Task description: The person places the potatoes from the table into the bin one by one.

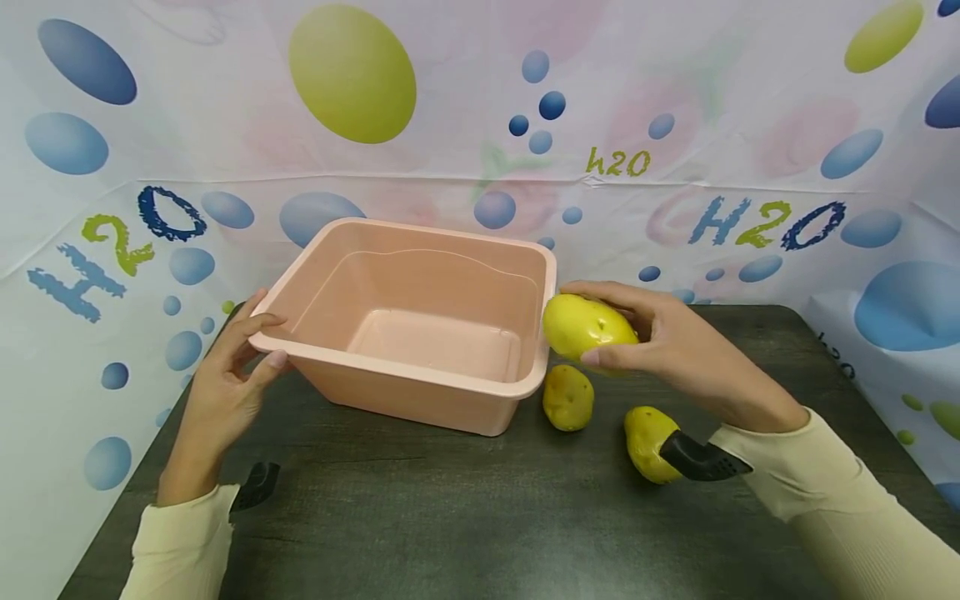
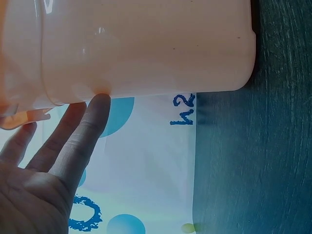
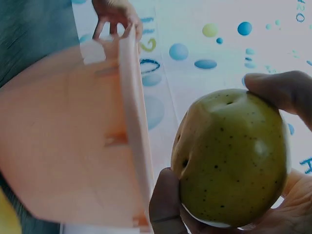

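Observation:
A pink plastic basin stands on the dark table. My left hand grips its left corner, thumb at the front and a finger over the rim. In the left wrist view, other fingers of this hand touch the basin's outer wall. My right hand holds a shiny yellow potato beside the basin's right rim, above the table. The right wrist view shows the potato between thumb and fingers, with small dark pits in its skin.
Below the held potato, a second yellow potato lies by the basin's right wall. A third potato lies farther right, partly covered by the black wrist-camera mount. A patterned sheet hangs behind the table.

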A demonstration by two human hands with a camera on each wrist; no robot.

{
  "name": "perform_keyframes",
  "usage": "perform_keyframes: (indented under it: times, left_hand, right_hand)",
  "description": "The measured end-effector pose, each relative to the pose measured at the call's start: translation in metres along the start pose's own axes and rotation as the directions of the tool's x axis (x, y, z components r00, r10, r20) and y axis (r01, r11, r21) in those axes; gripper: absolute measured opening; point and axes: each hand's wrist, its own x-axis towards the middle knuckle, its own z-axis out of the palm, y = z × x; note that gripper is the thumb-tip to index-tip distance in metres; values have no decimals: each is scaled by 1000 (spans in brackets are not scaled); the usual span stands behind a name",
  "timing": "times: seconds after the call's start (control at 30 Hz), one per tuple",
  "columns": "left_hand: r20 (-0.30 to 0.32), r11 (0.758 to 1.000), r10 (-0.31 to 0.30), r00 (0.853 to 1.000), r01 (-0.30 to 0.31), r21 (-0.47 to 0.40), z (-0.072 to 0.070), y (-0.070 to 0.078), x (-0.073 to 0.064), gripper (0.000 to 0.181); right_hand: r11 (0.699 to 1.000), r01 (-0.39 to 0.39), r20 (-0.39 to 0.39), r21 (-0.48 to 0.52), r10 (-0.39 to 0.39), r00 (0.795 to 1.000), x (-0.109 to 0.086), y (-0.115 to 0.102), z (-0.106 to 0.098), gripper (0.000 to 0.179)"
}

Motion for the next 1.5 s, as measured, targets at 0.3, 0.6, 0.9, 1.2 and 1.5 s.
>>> perform_keyframes:
  times: [0.3,0.6,0.9,1.2,1.5]
  left_hand:
    - [4,1000,-6,1000,6,2,-1,0,-1,44]
    - [8,1000,-10,1000,10,13,-1,0,0,44]
    - [-2,1000,-16,1000,16,13,-1,0,0,44]
    - [-15,1000,-20,1000,21,10,-2,-1,-1,44]
    - [-16,1000,-17,1000,17,11,0,-2,1,43]
  right_hand:
    - [982,-15,176,186,-19,984,43,-18,12,63]
    - [943,-73,290,325,-26,957,88,-35,26,64]
    - [887,-170,384,429,-9,923,140,-45,49,59]
    - [868,-213,416,449,7,909,186,-57,78,55]
    - [877,-197,435,439,-16,900,223,-57,103,56]
